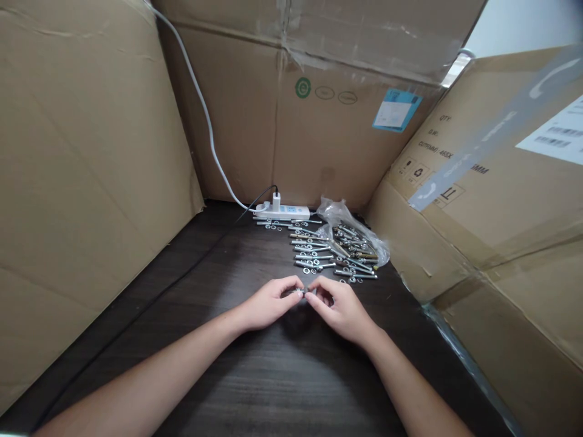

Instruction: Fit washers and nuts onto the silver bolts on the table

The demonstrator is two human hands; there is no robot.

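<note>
Metal fastener [301,292] finger-pinched by left hand [271,303] and right hand [341,308], well before power strip [291,212]; bolts [357,275], washers [306,271] nearer strip; plastic bag [339,210] right of strip.

A white power strip [285,212] sits by the far edge of the desk [237,376]; cardboard [228,121] stands behind.

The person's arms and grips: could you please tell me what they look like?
The left arm and right arm are bare, with no sleeves in view. The left grip and right grip are bare hands: no gloves, rings or watches show.
</note>
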